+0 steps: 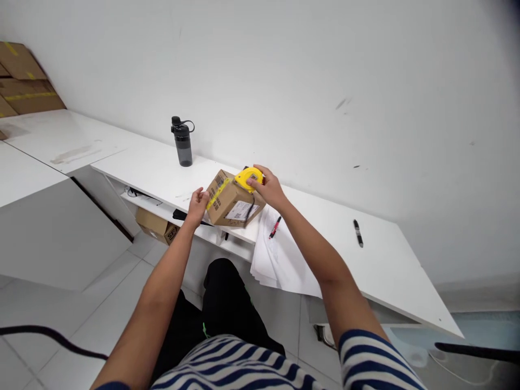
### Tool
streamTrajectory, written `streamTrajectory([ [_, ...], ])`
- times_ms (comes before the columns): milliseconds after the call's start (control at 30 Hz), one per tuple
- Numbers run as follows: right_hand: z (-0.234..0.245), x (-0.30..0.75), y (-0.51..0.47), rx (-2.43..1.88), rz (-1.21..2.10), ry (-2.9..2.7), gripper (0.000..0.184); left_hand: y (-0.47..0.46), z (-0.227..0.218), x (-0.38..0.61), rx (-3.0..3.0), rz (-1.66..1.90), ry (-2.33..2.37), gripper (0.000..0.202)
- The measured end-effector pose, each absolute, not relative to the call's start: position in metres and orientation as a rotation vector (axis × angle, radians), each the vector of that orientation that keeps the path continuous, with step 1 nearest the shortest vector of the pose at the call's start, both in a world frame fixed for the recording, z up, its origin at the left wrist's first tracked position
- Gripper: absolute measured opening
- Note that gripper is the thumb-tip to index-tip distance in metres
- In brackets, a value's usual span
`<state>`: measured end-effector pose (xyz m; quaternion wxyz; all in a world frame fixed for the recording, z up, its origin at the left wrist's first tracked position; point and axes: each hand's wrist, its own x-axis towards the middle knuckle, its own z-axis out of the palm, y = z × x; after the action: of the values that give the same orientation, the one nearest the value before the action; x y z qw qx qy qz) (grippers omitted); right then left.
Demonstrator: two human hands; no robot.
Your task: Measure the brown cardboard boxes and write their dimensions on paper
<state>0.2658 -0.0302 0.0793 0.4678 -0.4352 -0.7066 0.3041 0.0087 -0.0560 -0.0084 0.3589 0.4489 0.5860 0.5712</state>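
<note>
A brown cardboard box (221,211) with a white label sits tilted at the front edge of the white desk. My left hand (197,207) is at its left side, fingers bent and the thumb side against the box edge. In my right hand (270,188) is a yellow tape measure (247,177), held against the upper right of the box. A yellow strip (218,194) crosses the box between both hands; whether it is packing tape or the measure's blade, I cannot tell. A dark cord or strap (249,208) hangs from the tape measure across the label.
White paper sheets (284,254) bearing a red-and-black pen (275,227) overhang the desk edge. A black marker (358,233) lies at right, and a dark bottle (182,143) stands behind left. Another box (152,225) is below the desk; stacked boxes (28,81) stand far left.
</note>
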Motion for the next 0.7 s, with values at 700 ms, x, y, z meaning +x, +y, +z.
streamTrajectory([
  [700,0.095,0.218,-0.022,-0.776,0.449,-2.485,0.052,-0.095,0.016,0.067,1.149,1.344,1.161,0.092],
])
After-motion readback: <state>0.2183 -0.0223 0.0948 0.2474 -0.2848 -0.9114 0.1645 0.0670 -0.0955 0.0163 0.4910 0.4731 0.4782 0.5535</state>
